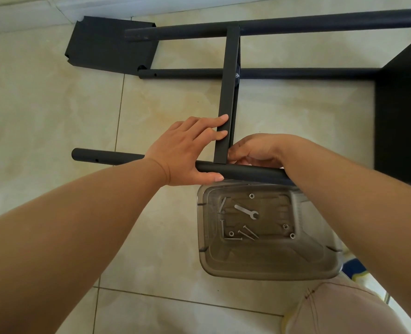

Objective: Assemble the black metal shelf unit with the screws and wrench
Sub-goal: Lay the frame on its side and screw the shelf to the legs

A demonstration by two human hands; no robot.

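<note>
Your right hand (pixel 252 150) hides the joint where the shelf panel (pixel 226 112) meets the near tube (pixel 245 171); its fingers curl there, but whether they hold anything cannot be told. Your left hand (pixel 187 150) grips both, fingers on the panel's edge, thumb under the tube. The black frame lies on the floor (pixel 43 104). The wrench (pixel 246 211) and screws (pixel 246 232) sit in the clear tray (pixel 267 268).

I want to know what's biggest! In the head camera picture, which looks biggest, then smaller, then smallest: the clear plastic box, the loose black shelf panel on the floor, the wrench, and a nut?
1. clear plastic box (closer to the camera, so unsure)
2. loose black shelf panel
3. wrench
4. nut
</note>
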